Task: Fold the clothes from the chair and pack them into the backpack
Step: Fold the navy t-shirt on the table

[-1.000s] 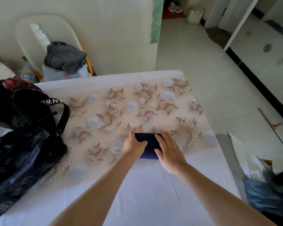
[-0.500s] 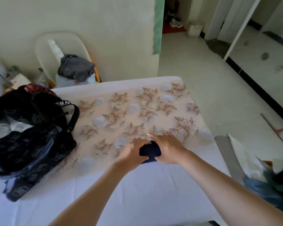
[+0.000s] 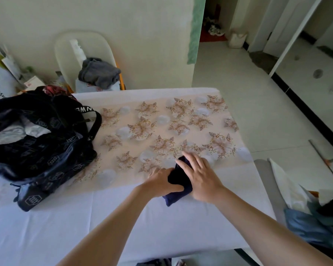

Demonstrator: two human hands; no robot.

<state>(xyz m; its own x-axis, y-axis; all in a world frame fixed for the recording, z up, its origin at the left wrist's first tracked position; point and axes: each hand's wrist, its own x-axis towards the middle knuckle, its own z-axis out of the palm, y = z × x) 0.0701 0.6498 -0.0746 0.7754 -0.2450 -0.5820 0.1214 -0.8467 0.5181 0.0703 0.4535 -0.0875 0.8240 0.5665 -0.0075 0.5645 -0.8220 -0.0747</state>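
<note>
Navy garment (image 3: 178, 184): to the right of the backpack (image 3: 37, 150), well apart from it, on the table (image 3: 123, 217) where the floral cloth (image 3: 142, 129) meets the white sheet.

Change: a second ago it lay as a flat rectangle under two flat palms. Now it is a smaller, thicker bundle gathered between the hands, and one corner sticks out toward the person.

Left hand (image 3: 160, 180): on the bundle's backpack side, clasping it, with the thumb curled over the dark cloth.

Right hand (image 3: 202, 177): on the far side from the backpack, laid over the top with fingers spread and fairly straight, pressing, not clenched. Cannot tell whether its thumb tucks underneath.

Reading: the last fold looks done and the piece is being collected for carrying. It may already be partly off the surface, but that is hard to tell. The likely next move is leftward to the backpack, whose mouth gapes open with pale fabric showing inside.

Still to do: a grey garment (image 3: 99, 72) sits crumpled on the chair (image 3: 65, 47) behind the backpack, against the wall.

Risk: the loose corner could unfold in transit.
</note>
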